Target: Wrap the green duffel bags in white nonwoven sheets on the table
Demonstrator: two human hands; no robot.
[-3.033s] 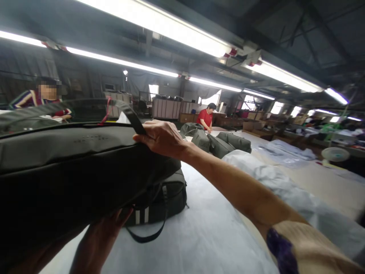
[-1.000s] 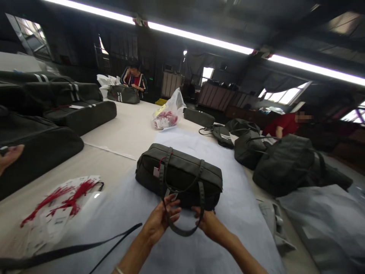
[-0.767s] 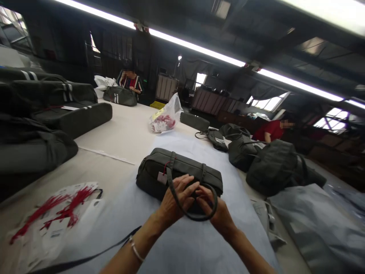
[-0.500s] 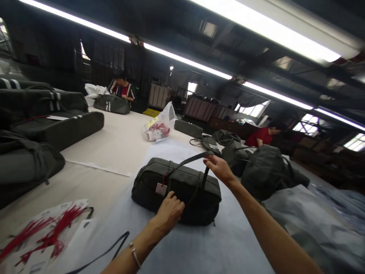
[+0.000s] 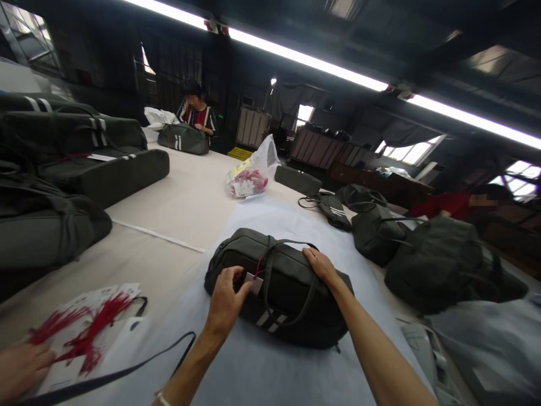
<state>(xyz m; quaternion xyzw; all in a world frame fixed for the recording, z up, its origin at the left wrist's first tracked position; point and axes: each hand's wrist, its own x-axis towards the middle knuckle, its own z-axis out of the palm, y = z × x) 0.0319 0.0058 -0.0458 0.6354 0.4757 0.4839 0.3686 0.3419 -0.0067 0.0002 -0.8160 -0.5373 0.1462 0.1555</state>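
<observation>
A dark bag [image 5: 291, 285] lay on a white sheet [image 5: 253, 369], its long axis running left to right, the tag [image 5: 254, 283] on its front just beside the loosely spread left hand [image 5: 225, 300], while the right hand [image 5: 322, 266], grip unclear, rested on the bag's top, farther right.

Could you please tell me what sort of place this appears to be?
It looks like a bag workshop or factory floor: many similar dark bags sit on a large table, cards with red strings lie bunched there, and long tube lights run overhead.
</observation>
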